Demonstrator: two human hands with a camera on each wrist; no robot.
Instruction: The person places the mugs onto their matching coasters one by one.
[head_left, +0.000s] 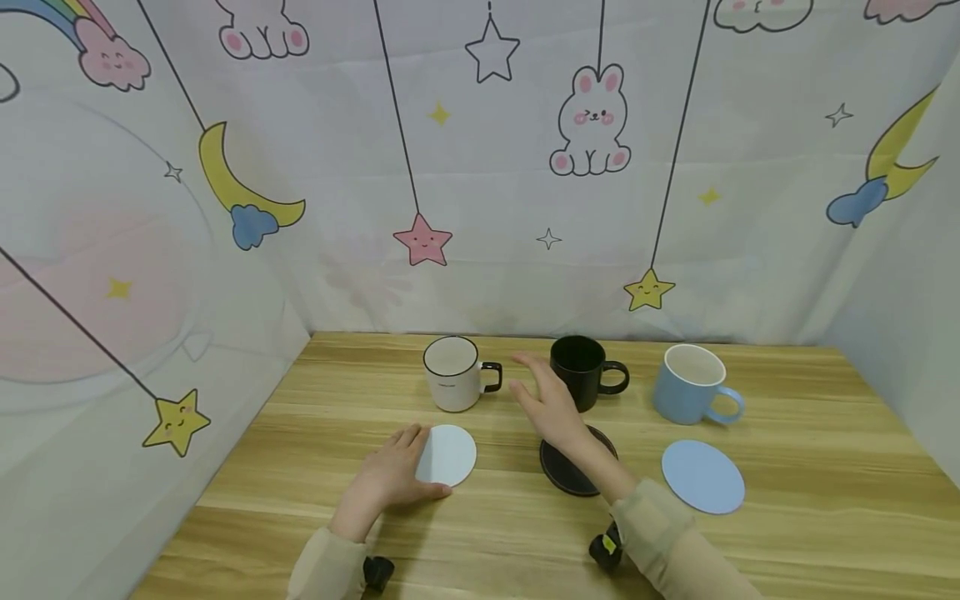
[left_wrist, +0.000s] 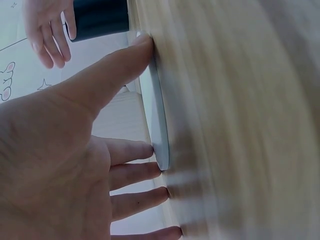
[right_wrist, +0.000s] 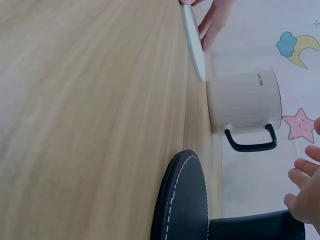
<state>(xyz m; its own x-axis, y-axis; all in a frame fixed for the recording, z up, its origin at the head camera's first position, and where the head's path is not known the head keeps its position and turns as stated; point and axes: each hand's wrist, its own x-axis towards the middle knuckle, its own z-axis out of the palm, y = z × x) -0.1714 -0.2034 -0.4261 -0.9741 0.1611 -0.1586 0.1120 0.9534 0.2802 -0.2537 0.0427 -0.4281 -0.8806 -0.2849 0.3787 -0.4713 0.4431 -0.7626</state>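
Observation:
My left hand [head_left: 393, 471] holds a round white coaster [head_left: 452, 456] on the table, thumb at its near edge and fingers at its far left edge. In the left wrist view, fingertips touch the wood beside the coaster [left_wrist: 156, 120]. Reaching past a round black coaster [head_left: 564, 473], my right hand [head_left: 553, 408] hangs with loosely spread fingers and nothing in them. It overlaps the left side of a black mug [head_left: 581, 354] and points toward the handle of a white mug [head_left: 452, 379] with a dark rim. White stitching edges the black coaster [right_wrist: 187, 200] in the right wrist view.
To the right stands a light blue mug [head_left: 686, 387], its handle facing right. A light blue coaster [head_left: 703, 477] lies in front of it. All rest on a wood-grain table [head_left: 247, 492], with a printed curtain [head_left: 495, 183] behind it.

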